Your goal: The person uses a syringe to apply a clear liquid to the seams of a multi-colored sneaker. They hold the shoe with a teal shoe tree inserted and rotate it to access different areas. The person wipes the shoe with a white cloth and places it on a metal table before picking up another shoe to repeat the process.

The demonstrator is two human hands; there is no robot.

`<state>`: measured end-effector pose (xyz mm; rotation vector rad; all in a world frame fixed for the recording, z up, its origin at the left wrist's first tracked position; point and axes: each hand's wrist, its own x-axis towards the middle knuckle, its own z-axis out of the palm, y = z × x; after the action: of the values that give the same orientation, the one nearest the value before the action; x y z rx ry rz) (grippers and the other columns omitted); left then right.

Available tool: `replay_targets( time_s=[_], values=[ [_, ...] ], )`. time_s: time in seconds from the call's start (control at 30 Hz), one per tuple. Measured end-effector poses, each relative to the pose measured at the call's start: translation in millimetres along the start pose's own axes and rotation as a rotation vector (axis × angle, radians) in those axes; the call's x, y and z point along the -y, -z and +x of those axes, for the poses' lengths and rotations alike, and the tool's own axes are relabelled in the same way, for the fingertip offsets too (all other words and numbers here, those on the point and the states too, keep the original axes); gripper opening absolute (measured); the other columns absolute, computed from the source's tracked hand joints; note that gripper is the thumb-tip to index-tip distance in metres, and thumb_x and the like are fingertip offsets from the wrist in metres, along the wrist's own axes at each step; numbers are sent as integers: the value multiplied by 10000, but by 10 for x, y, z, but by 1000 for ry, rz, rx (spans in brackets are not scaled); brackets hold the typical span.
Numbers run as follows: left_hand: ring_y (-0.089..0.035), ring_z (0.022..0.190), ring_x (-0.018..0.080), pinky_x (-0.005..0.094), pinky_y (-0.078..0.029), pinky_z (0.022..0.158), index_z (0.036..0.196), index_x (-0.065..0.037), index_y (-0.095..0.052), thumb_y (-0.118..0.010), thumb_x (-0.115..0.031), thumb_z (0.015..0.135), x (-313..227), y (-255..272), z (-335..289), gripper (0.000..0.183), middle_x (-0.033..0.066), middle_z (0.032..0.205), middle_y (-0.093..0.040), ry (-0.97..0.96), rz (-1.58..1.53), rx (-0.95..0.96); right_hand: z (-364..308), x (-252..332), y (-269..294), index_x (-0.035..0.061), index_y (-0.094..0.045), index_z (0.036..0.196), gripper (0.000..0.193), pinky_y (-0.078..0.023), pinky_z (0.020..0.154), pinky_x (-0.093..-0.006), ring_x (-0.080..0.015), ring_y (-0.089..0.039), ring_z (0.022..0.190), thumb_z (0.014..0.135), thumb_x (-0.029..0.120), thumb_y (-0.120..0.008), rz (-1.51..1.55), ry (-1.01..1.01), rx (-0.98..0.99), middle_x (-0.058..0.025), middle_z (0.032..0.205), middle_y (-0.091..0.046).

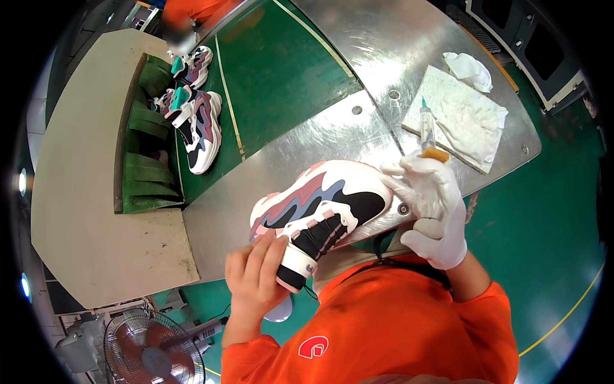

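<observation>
A white, mauve, blue and black sneaker (307, 198) lies on its side at the near edge of the metal table. My bare left hand (256, 272) grips it by the heel and collar, next to the white strap. My right hand (438, 205), in a white glove, holds a syringe (427, 128) with a green tip and an amber part near the fingers. The tip points away from me, over a white cloth pad. The gloved fingertips come close to the sneaker's toe; whether they touch it I cannot tell.
White cloth (470, 128) lies on a pale board, with a crumpled white cloth (470, 70) behind. Two matching sneakers (199, 131) stand on the green belt (268, 77) by a flap-curtained opening (150, 153). A fan (153, 352) stands lower left. Another person's orange sleeve (198, 9) shows at the top.
</observation>
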<state>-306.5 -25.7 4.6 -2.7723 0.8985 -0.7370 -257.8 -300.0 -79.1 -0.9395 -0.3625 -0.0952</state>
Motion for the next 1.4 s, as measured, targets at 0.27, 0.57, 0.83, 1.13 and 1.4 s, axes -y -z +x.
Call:
replay_targets(
  time_s=[0.27, 0.57, 0.83, 1.13, 1.4],
  values=[
    [-576, 797, 300, 384, -456, 696, 1123, -48, -599, -901, -271, 540, 282, 43, 478, 693, 96, 987, -644, 79, -235, 197, -97, -10, 432, 10, -321, 1437, 956, -443, 983, -381, -239, -532, 1169, 613, 57, -804, -426, 93, -57, -130, 1323, -455],
    [-598, 854, 347, 405, -482, 734, 1108, -35, -585, -901, -319, 592, 500, -56, 781, 668, 121, 966, -634, 153, -446, 339, -90, 212, 445, -33, -309, 1462, 1047, -458, 841, -285, -180, -531, 981, 556, 40, -829, -252, -142, -250, -125, 1215, -516],
    [-680, 818, 299, 372, -541, 715, 1062, -5, -628, -825, -378, 707, 275, -54, 354, 552, 144, 975, -700, -14, -162, 95, -162, 727, 415, -48, -498, 1238, 499, -459, 583, -244, -168, -571, 625, 901, 290, -642, -259, -643, -358, -118, 795, -592],
    [-687, 863, 270, 356, -541, 732, 1006, -15, -671, -699, -104, 750, 142, -46, 138, 273, 139, 1026, -719, -37, -97, 9, -37, 540, 644, -135, -415, 1260, 796, -452, 497, -247, -266, -641, 623, 787, 396, -771, 321, -548, 33, -239, 831, -608],
    [-687, 885, 264, 354, -539, 743, 1001, -14, -672, -688, -126, 760, 151, -61, 119, 266, 131, 1018, -721, -32, -86, 21, 70, 517, 597, -113, -416, 1227, 904, -472, 457, -266, -270, -608, 534, 723, 560, -750, 235, -629, 84, -241, 754, -589]
  ],
)
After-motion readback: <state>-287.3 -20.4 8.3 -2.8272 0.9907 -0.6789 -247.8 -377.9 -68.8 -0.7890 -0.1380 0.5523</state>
